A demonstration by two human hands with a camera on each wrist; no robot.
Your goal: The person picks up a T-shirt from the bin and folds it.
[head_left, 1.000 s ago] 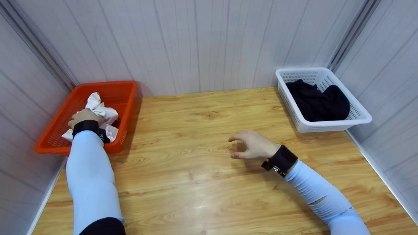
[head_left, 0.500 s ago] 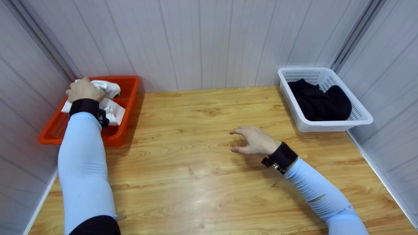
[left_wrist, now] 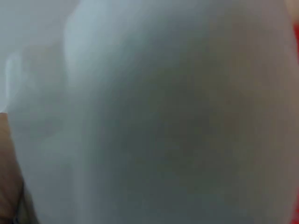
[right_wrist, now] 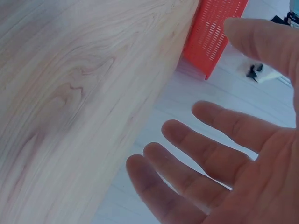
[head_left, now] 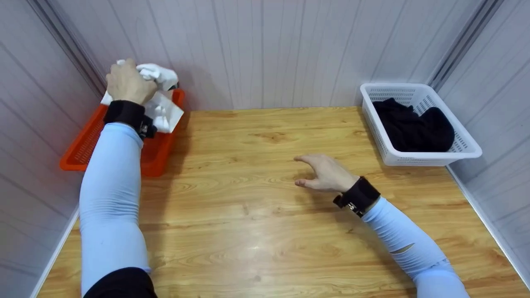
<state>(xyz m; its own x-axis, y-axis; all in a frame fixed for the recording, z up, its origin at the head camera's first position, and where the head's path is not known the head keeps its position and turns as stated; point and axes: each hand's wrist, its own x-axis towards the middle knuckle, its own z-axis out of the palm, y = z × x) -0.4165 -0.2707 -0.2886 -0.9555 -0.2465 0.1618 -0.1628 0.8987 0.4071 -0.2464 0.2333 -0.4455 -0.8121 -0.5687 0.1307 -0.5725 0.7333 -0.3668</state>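
Note:
My left hand (head_left: 130, 82) grips a crumpled white cloth (head_left: 167, 111) above the orange basket (head_left: 155, 155) at the back left. Folds of the cloth hang on both sides of the hand, and its fingertips are hidden. In the left wrist view the blurred cloth (left_wrist: 177, 116) fills nearly the whole picture. My right hand (head_left: 327, 173) hovers over the middle right of the table with nothing in it. Its fingers (right_wrist: 210, 154) are spread and relaxed in the right wrist view.
A white basket (head_left: 434, 155) with a black cloth (head_left: 414, 128) inside stands at the back right. Pale panel walls (head_left: 281, 54) enclose the wooden table (head_left: 248, 207) at the back and sides.
My left hand has lifted the white cloth up out of the orange basket and slightly to the right. The right hand has stayed nearly still, and the head view has shifted a little.

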